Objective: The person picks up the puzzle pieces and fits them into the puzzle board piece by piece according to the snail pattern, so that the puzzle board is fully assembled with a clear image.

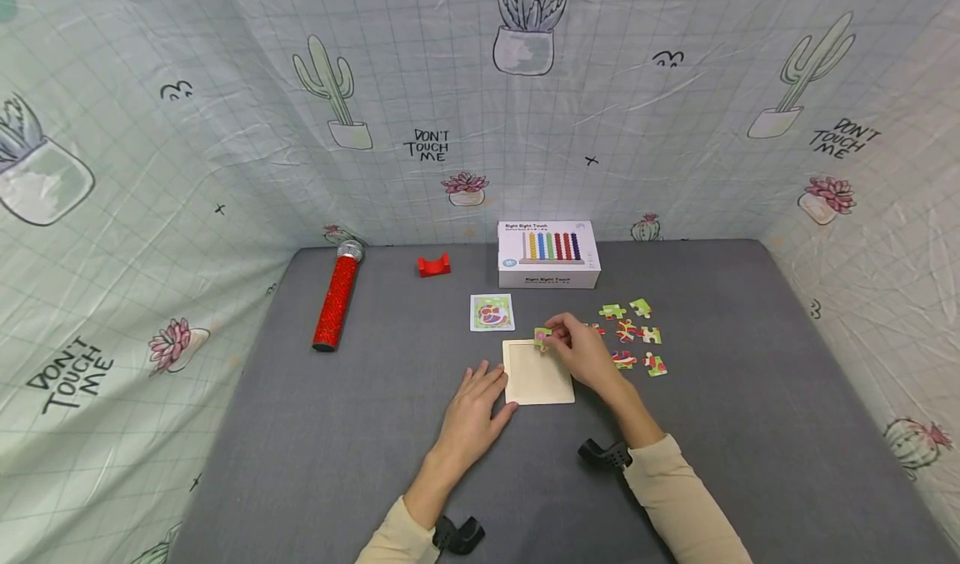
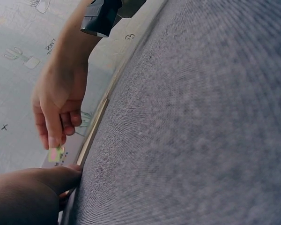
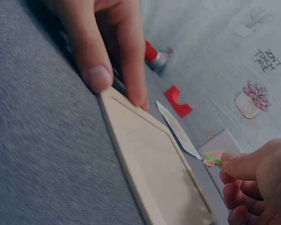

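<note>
My right hand [image 1: 588,357] pinches a green and pink jigsaw puzzle piece [image 1: 541,336] between thumb and fingers, over the far edge of a shallow wooden puzzle tray [image 1: 537,378]. In the right wrist view the piece [image 3: 212,158] is held above the tray's raised rim [image 3: 152,119], and the recess that shows is bare wood. Flat on the table, my left hand [image 1: 468,418] has its fingers extended along the tray's left side. Its thumb [image 3: 98,78] touches the near left corner. Several loose puzzle pieces [image 1: 626,330] lie right of the tray, some partly behind my right hand.
A picture card [image 1: 492,312] lies beyond the tray. Farther back stand a white box [image 1: 549,255] and a small red stand [image 1: 433,266]. A glittery red microphone [image 1: 335,301] lies at the left. A printed cloth [image 1: 405,72] hangs behind the grey table [image 1: 315,447].
</note>
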`<action>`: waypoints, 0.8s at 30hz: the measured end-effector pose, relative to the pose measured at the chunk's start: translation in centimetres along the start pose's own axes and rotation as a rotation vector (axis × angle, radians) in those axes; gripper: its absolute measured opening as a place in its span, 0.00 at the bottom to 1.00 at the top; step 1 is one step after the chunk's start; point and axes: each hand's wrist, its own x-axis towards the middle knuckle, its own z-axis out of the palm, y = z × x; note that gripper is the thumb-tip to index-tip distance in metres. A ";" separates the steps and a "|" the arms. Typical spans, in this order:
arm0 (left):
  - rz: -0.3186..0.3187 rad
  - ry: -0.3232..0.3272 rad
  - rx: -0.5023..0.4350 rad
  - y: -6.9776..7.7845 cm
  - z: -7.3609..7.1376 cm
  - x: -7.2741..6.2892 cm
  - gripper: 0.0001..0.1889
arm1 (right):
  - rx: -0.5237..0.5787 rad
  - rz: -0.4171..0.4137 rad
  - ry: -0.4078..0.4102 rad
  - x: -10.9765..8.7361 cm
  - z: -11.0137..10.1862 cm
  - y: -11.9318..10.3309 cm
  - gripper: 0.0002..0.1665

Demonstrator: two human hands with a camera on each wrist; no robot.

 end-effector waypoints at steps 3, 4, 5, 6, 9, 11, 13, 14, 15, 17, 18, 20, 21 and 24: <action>0.005 0.001 -0.001 0.0 0.0 0.0 0.26 | 0.002 0.000 -0.009 -0.1 0.6 -0.2 0.13; 0.007 0.002 -0.002 0.0 0.0 0.0 0.26 | 0.003 -0.001 -0.009 -0.2 0.8 -0.2 0.12; 0.009 0.003 -0.004 0.0 0.0 0.0 0.25 | 0.003 -0.002 -0.010 -0.2 0.9 -0.2 0.12; 0.011 0.003 -0.003 0.0 -0.1 0.0 0.25 | 0.007 -0.005 -0.011 -0.2 1.1 -0.3 0.12; 0.013 0.003 -0.005 0.0 -0.1 0.0 0.25 | 0.011 -0.018 -0.014 -0.3 1.5 -0.6 0.12; 0.014 0.003 -0.004 0.0 -0.1 0.0 0.25 | 0.018 -0.025 -0.017 -0.4 1.8 -0.7 0.12; 0.015 0.004 -0.007 0.0 -0.2 0.0 0.25 | 0.022 -0.027 -0.023 -0.4 2.1 -0.9 0.12; 0.016 0.005 -0.006 0.0 -0.2 0.0 0.25 | 0.022 -0.027 -0.025 -0.4 2.2 -1.0 0.13; 0.017 0.006 -0.006 0.0 -0.2 0.0 0.25 | 0.019 -0.021 -0.027 -0.4 2.4 -1.0 0.13; 0.019 0.009 -0.009 0.0 -0.2 0.0 0.25 | 0.011 -0.011 -0.035 -0.4 2.7 -1.2 0.13; 0.020 0.011 -0.009 0.0 -0.2 0.0 0.25 | 0.004 -0.008 -0.040 -0.4 2.9 -1.2 0.13; 0.021 0.012 -0.010 0.0 -0.2 0.0 0.25 | -0.013 -0.009 -0.047 -0.4 3.1 -1.4 0.14; 0.020 0.012 -0.012 0.0 -0.2 0.0 0.25 | -0.018 -0.007 -0.049 -0.4 3.2 -1.4 0.14; 0.019 0.007 -0.016 0.0 -0.2 0.0 0.24 | -0.045 -0.009 -0.051 -0.4 3.5 -1.6 0.14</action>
